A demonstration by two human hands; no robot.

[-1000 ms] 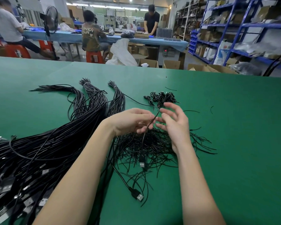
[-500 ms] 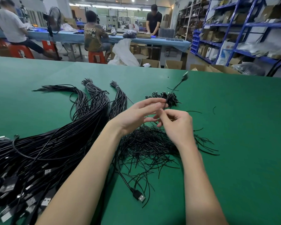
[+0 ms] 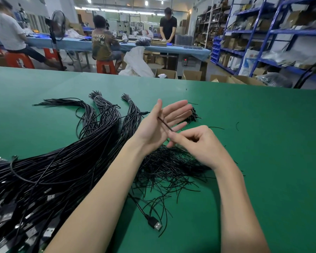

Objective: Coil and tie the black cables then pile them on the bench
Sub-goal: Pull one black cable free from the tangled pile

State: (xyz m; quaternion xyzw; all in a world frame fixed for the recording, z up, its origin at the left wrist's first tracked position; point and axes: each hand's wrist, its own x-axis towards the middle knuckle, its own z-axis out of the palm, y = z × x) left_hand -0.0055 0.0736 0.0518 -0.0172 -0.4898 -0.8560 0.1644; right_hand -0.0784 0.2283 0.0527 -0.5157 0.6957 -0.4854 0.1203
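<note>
While the right hand (image 3: 199, 143) pinches one black cable (image 3: 165, 124) between thumb and forefinger, its other fingers curled in, the left hand (image 3: 162, 125) is spread flat and upright, fingers straight, gripping nothing; the cable runs taut across its palm and passes behind the base of the thumb, where a plug end (image 3: 143, 113) sticks out to the left. The judgement is that coiling has just begun, with the flat hand serving as the former. To do it well, the person should keep the left fingers together and stiff so each turn comes out the same length, feed the cable with light, even tension from the pinch, and lay turns side by side, not crossing. The trailing length seems to drop toward the USB plug (image 3: 156, 224) lying on the bench (image 3: 263, 143) near the forearms, and it should be drawn clear of the loose ties (image 3: 171, 168) heaped under the wrists, or it may snag and drag them along. A tie lies within easy reach of the right hand once the coil is done. To the left lies the large mass of uncoiled cables (image 3: 53, 170); a small pile (image 3: 193, 115) of dark pieces, possibly finished coils, sits just beyond the left fingertips.
</note>
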